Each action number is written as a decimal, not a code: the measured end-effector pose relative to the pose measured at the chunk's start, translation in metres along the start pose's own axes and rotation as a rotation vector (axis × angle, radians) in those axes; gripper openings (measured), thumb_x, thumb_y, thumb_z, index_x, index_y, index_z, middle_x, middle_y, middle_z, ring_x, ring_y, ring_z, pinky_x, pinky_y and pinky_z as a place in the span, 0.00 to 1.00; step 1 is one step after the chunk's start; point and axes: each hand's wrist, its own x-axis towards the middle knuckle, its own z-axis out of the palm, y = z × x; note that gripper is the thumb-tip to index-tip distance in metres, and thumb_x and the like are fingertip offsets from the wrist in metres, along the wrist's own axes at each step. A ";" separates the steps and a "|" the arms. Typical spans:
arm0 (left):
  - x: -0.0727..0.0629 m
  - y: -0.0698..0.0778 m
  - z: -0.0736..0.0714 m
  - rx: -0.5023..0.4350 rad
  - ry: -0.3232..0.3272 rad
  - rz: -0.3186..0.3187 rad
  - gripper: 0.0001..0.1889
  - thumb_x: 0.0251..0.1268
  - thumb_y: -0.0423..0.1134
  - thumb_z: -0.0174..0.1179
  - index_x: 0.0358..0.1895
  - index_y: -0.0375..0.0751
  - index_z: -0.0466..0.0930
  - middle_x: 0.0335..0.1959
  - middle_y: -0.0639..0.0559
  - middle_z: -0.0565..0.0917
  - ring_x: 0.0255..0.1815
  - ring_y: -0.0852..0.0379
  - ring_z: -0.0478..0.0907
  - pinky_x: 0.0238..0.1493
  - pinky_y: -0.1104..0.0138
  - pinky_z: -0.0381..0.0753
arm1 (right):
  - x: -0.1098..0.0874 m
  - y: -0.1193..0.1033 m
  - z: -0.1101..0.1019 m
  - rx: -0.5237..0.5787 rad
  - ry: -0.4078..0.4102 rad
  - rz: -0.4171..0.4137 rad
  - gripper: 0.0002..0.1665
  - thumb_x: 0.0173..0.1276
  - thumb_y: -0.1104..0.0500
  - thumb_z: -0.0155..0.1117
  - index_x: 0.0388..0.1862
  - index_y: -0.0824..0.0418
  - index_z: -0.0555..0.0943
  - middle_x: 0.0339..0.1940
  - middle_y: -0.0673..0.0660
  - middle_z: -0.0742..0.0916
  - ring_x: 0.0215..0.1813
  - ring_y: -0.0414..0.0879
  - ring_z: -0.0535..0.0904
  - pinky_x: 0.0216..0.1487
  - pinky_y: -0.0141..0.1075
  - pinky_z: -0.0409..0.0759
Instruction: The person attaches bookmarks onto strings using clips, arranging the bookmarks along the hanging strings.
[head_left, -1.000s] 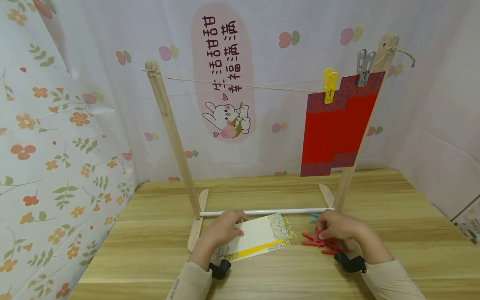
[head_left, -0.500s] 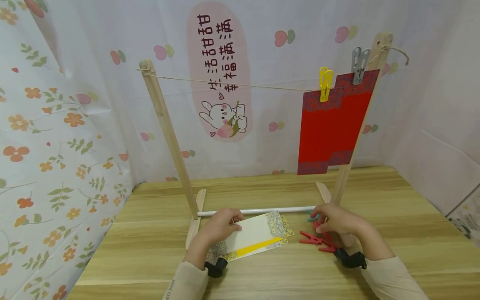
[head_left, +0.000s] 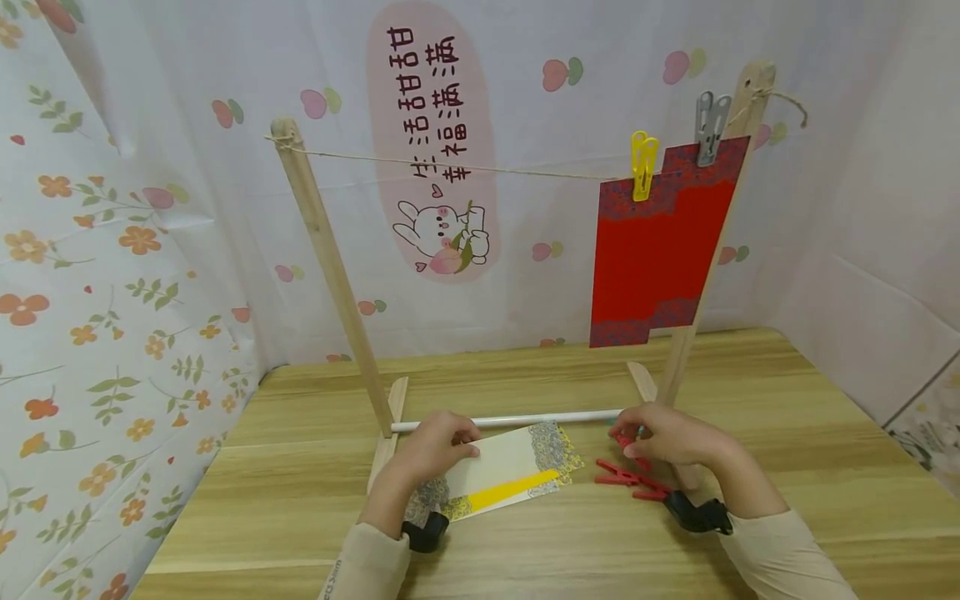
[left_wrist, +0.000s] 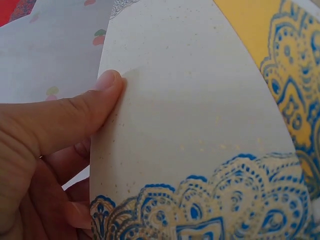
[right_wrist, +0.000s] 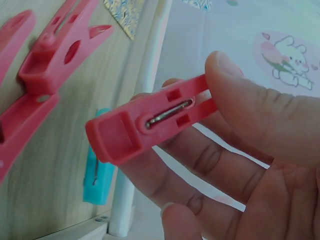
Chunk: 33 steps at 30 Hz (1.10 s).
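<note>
My left hand (head_left: 437,450) pinches the left end of a cream paper card (head_left: 502,465) with patterned ends, its thumb (left_wrist: 95,97) on the front face. A yellow patterned card (head_left: 517,490) lies partly behind the cream one. My right hand (head_left: 669,433) holds a red clothespin (right_wrist: 155,120) by its handle end, between thumb and fingers. The pin's spring faces the right wrist camera. Just below that hand, several more red clothespins (head_left: 624,475) lie on the table. A teal clothespin (right_wrist: 98,167) is next to the white rod, mostly covered by my hand in the head view.
A wooden frame has a left post (head_left: 322,242), a right post (head_left: 738,104) and a low white rod (head_left: 517,421). Along its string (head_left: 450,167), a yellow clothespin (head_left: 642,167) and a grey clothespin (head_left: 709,129) hold overlapping red papers (head_left: 660,250).
My right hand has risen slightly from the pile, and the red clothespin has come up with it. The left hand keeps its hold on the card. The head view has shifted slightly.
</note>
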 end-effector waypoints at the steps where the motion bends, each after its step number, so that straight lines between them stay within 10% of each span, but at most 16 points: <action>1: 0.000 0.000 -0.001 0.004 0.005 0.008 0.05 0.64 0.32 0.65 0.41 0.39 0.88 0.36 0.50 0.88 0.34 0.59 0.79 0.36 0.67 0.79 | 0.000 -0.002 0.000 0.008 -0.001 -0.004 0.16 0.67 0.65 0.64 0.51 0.72 0.81 0.45 0.62 0.86 0.41 0.38 0.78 0.40 0.30 0.78; 10: -0.003 0.002 -0.008 0.027 0.043 0.042 0.04 0.65 0.31 0.64 0.39 0.39 0.87 0.34 0.51 0.87 0.32 0.60 0.76 0.36 0.68 0.77 | 0.001 -0.016 0.004 0.060 0.000 0.005 0.17 0.68 0.68 0.61 0.55 0.71 0.79 0.36 0.54 0.81 0.30 0.37 0.74 0.32 0.30 0.75; 33: -0.011 0.009 -0.032 -0.017 0.234 0.076 0.03 0.65 0.33 0.64 0.39 0.39 0.86 0.29 0.53 0.83 0.30 0.61 0.72 0.33 0.72 0.73 | -0.013 -0.061 -0.004 -0.058 0.171 -0.149 0.18 0.68 0.59 0.67 0.56 0.58 0.78 0.37 0.45 0.81 0.41 0.35 0.77 0.40 0.30 0.79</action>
